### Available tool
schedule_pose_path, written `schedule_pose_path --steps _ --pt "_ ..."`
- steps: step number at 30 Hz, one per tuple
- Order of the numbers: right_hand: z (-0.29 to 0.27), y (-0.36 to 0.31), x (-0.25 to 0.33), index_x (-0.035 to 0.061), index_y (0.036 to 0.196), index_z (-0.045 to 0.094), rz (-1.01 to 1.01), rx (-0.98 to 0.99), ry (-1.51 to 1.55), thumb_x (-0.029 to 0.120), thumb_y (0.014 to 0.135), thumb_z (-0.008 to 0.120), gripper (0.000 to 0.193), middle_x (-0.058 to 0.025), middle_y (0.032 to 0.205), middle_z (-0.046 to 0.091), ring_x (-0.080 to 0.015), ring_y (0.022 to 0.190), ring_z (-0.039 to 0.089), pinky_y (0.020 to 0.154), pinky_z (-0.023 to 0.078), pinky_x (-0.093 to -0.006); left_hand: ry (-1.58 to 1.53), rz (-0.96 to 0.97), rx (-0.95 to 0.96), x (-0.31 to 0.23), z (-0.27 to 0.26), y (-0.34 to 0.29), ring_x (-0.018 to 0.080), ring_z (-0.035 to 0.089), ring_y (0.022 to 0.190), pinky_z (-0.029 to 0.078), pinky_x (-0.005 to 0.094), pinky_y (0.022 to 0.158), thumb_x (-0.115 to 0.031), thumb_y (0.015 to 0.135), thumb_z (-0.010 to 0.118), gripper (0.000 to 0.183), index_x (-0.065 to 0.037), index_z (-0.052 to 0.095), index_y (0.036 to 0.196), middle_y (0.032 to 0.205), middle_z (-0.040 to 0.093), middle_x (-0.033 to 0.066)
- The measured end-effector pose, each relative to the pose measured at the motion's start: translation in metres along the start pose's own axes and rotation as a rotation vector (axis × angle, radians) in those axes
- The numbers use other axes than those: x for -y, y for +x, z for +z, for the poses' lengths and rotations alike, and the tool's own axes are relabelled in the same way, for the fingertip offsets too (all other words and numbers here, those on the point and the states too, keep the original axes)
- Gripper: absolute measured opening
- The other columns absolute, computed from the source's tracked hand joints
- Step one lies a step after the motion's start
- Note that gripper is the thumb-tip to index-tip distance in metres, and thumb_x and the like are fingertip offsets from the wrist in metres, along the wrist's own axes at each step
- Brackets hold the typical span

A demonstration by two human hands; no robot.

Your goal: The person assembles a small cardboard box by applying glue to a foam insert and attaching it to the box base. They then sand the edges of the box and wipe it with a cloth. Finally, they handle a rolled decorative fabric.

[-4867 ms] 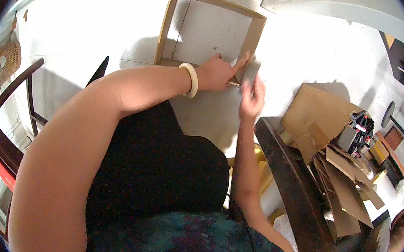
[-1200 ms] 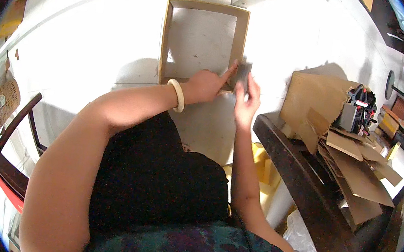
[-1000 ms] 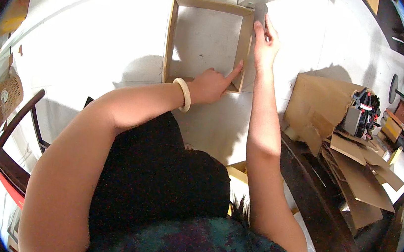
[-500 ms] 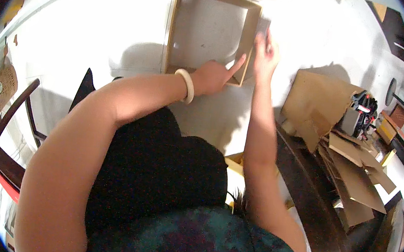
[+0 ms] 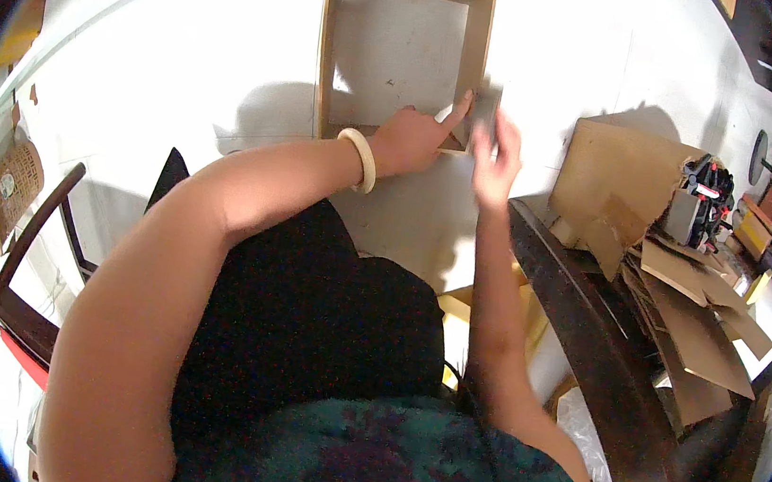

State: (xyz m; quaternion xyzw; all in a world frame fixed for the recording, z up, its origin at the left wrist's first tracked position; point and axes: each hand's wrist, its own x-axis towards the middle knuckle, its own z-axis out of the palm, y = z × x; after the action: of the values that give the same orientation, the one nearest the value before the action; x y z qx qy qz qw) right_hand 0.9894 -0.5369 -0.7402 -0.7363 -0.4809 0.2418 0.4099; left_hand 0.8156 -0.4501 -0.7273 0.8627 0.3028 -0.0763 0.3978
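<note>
A rectangular tan wooden frame (image 5: 477, 47) stands on the white surface; whether it has a bottom of its own I cannot tell. At its near side my left hand (image 5: 409, 141) grips the edge close to the right corner. The index finger of that hand stretches along the inside of the right wall. Just outside that wall, my right hand (image 5: 497, 163) pinches a small flat greyish piece (image 5: 488, 100), smeared by motion, whose kind I cannot make out. This piece is at or against the wall's outer face. A cream bangle (image 5: 358, 160) circles my left wrist.
To the right are a torn cardboard box (image 5: 603, 175), flattened cardboard pieces (image 5: 694, 338) and a dark wooden beam-like edge (image 5: 595, 370). On the left stands a dark chair frame (image 5: 26, 267) with a red part, near a brown printed bag (image 5: 13, 184).
My right hand has moved toward me along the frame's right wall, carrying the greyish piece. My left hand keeps its place on the frame. The whole view has shifted slightly.
</note>
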Motion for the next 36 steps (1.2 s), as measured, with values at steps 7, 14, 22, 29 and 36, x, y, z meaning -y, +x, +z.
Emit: schedule_pose_path --steps 7,14,22,29,36 --pt "0.021 0.091 0.018 0.0026 0.137 0.066 0.078 -0.102 0.099 0.008 0.09 0.078 0.049 -0.0153 0.119 0.069 -0.0255 0.11 0.064 0.099 0.05 -0.0371 0.009 0.05 0.123 -0.008 -0.005 0.0 0.0376 0.071 0.078 0.05 0.0509 0.089 -0.013 0.09 0.064 0.101 -0.008 -0.002 0.166 0.086 0.074 0.0178" --pt "-0.016 -0.041 -0.014 0.0049 0.138 0.066 -0.122 -0.005 -0.06 0.007 0.086 0.079 0.054 -0.0165 0.128 0.068 -0.0299 0.123 0.063 0.111 0.045 -0.0456 -0.018 0.022 0.042 -0.001 0.0 -0.002 0.037 0.07 0.076 0.05 0.0515 0.09 -0.014 0.09 0.065 0.102 -0.009 -0.003 0.166 0.086 0.074 0.0175" --pt "0.025 0.141 0.011 0.0053 0.137 0.067 0.179 -0.084 0.199 0.008 0.092 0.076 0.046 -0.0129 0.113 0.068 -0.0253 0.107 0.062 0.094 0.05 -0.0348 0.019 0.071 0.107 -0.009 0.001 0.003 0.0349 0.071 0.074 0.049 0.0504 0.089 -0.013 0.091 0.065 0.105 -0.01 -0.007 0.166 0.082 0.074 0.0162" --pt "-0.018 -0.057 0.01 0.0017 0.134 0.068 0.153 0.05 -0.059 0.006 0.085 0.079 0.051 -0.0174 0.128 0.068 -0.0321 0.124 0.062 0.11 0.047 -0.0441 -0.067 -0.029 0.099 -0.002 -0.014 -0.006 0.0355 0.071 0.075 0.049 0.0521 0.094 -0.014 0.09 0.067 0.104 -0.009 -0.004 0.166 0.082 0.074 0.0163" --pt "0.03 0.15 0.041 -0.0022 0.133 0.066 0.212 -0.066 0.324 0.014 0.096 0.074 0.041 -0.011 0.106 0.071 -0.0163 0.094 0.062 0.085 0.053 -0.0328 -0.025 0.062 0.024 -0.002 0.007 0.009 0.0362 0.071 0.074 0.049 0.0529 0.092 -0.011 0.089 0.065 0.102 -0.008 -0.003 0.166 0.081 0.074 0.0161"
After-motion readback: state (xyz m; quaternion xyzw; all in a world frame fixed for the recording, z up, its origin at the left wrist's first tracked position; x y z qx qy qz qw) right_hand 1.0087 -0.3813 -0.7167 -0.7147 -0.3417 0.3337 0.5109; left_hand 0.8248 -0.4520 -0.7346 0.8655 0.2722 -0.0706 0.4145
